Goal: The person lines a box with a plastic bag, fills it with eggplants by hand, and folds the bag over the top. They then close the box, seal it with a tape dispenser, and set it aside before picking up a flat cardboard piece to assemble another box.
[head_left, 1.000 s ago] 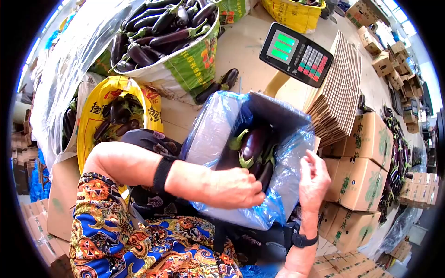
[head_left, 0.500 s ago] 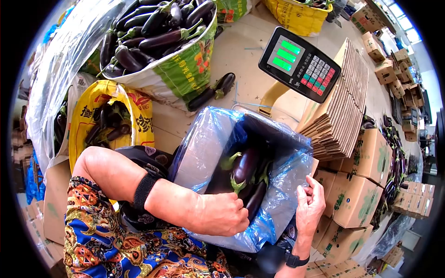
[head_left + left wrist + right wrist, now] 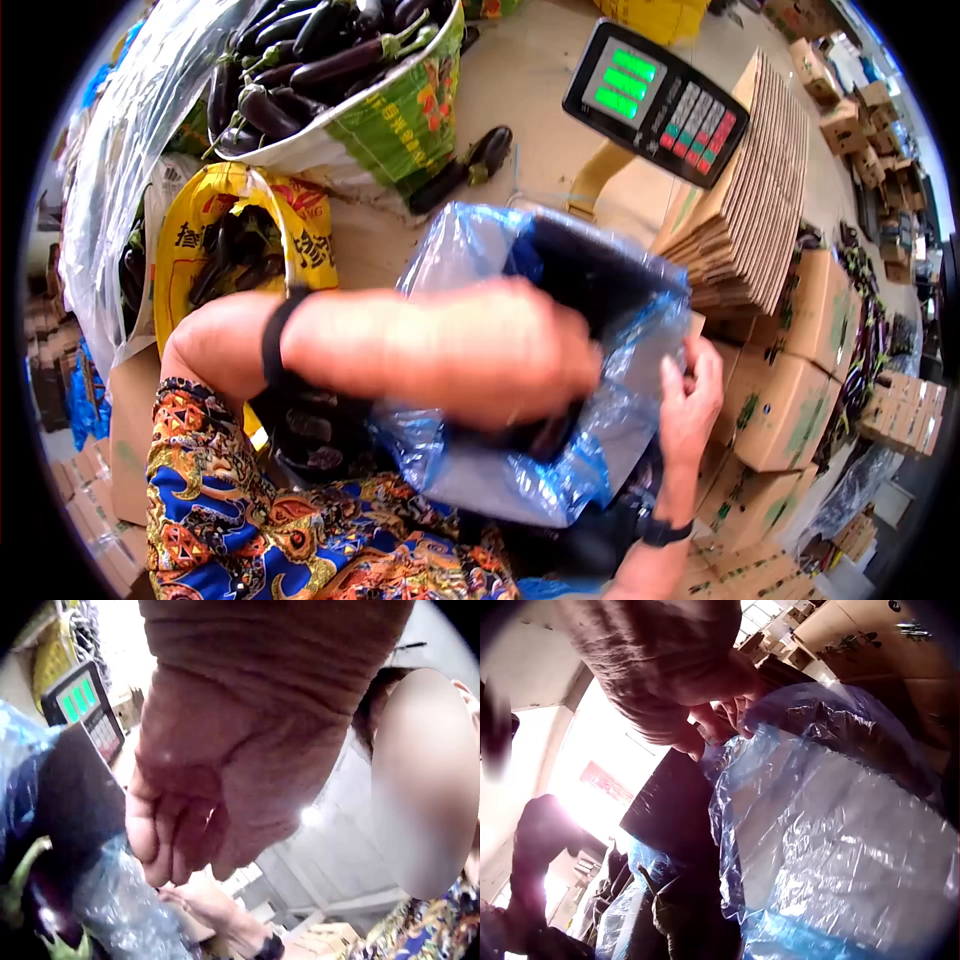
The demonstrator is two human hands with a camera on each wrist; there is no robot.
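Note:
A cardboard box (image 3: 810,817) with a blue-tinted plastic liner (image 3: 470,480) sits before the person. Over its opening, the left hand (image 3: 525,355) is motion-blurred in the head view. In the left wrist view this hand's fingers (image 3: 169,840) are loosely bent, with nothing seen between them. Eggplants with green stems (image 3: 52,907) lie inside the box, mostly hidden by the hand in the head view. At the box's right side is the right hand (image 3: 692,395), thumb and fingers apart, fingertips right at the liner's edge.
Beyond the box stand a scale display (image 3: 655,100) and a stack of flat cardboard (image 3: 750,190). Packed cartons (image 3: 800,375) are on the right. At left are a large sack (image 3: 400,130) and a yellow sack (image 3: 180,270) of eggplants. Loose eggplants (image 3: 490,155) lie on the floor.
The left hand has moved from the box's near side up and across its opening, covering the eggplants. The right hand stays beside the right edge.

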